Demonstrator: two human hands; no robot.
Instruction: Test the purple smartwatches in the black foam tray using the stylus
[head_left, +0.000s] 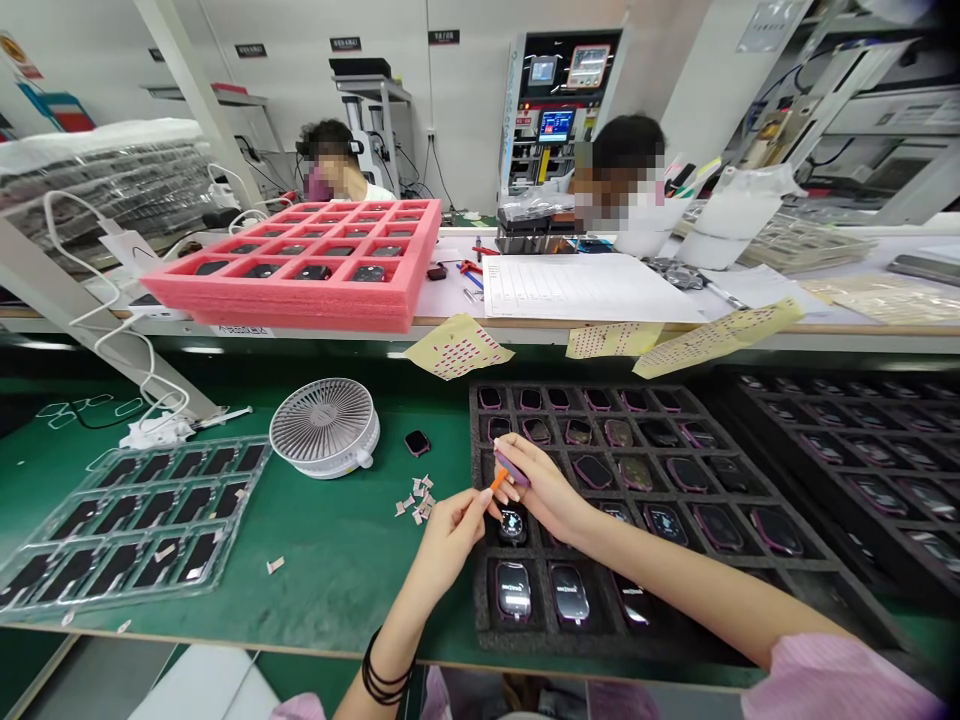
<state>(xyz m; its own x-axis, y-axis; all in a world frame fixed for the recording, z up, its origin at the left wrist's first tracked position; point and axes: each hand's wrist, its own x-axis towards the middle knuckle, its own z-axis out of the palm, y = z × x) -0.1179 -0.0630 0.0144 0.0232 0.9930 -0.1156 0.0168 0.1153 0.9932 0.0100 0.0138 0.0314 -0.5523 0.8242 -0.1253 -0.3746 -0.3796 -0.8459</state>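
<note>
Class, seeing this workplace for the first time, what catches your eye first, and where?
The bright pink foam tray stands out on the upper shelf, left of centre. Below, a fan sits on the green bench. Near the middle, the left hand holds an orange tool at a purple piece in the right hand, above the dark foam tray.

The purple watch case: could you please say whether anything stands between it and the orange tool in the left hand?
Nothing visible does: the orange tool in the left hand appears to meet the purple watch case.

Pale wall (469, 90), dark signs (346, 44); green bench (322, 545), white post (199, 100).
</note>
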